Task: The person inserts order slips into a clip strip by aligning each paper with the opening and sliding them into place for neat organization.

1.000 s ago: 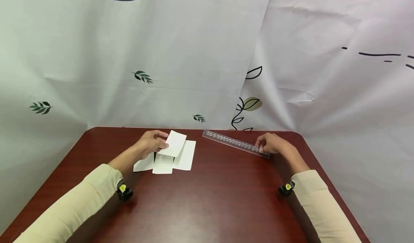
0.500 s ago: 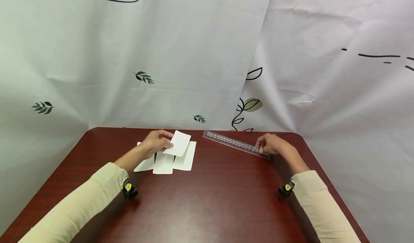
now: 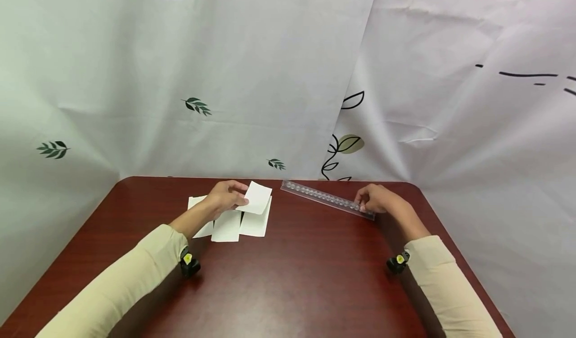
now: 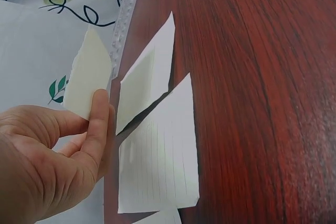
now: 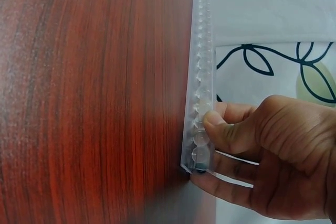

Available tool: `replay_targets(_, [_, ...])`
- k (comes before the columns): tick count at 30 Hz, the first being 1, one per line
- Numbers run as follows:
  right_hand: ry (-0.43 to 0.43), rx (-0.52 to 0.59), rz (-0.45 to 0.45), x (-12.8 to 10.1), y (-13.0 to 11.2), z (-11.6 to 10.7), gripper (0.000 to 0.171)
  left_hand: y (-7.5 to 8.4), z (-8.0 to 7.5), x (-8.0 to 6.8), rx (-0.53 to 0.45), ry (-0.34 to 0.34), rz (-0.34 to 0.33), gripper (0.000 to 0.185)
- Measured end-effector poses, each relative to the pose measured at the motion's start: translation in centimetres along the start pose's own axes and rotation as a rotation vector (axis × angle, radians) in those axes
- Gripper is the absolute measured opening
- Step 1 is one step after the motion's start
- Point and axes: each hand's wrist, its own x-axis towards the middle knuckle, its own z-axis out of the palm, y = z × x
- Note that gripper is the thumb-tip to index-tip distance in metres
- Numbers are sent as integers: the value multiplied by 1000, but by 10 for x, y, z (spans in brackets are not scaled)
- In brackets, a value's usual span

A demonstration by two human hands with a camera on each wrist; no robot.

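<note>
Paper slip (image 3: 258,198) sits pinched in the left hand (image 3: 227,196) above 3 sheets (image 3: 254,222); only the left wrist view shows their ruled lines. Right hand (image 3: 378,200) pinches the clear ruler (image 3: 325,198) end on the table (image 3: 292,278).

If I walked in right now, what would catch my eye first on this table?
Probably the left hand pinching a white paper slip lifted above three more slips lying on the dark red table. To the right, the right hand grips the near end of a clear plastic ruler lying slantwise near the table's far edge.
</note>
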Motion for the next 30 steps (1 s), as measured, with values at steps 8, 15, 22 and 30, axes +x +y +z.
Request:
replay_targets(8, [-3, -19, 8, 0, -2, 1, 13, -1, 8, 5, -11, -1, 1, 52])
replay_targets(15, [-8, -5, 12, -3, 0, 1, 13, 2, 17, 12, -39, -25, 20, 52])
replay_targets(22, [12, -27, 8, -1, -2, 1, 12, 9, 22, 15, -48, -44, 25, 51])
replay_targets(30, [19, -43, -1, 1, -2, 1, 11, 16, 29, 20, -46, -55, 30, 53])
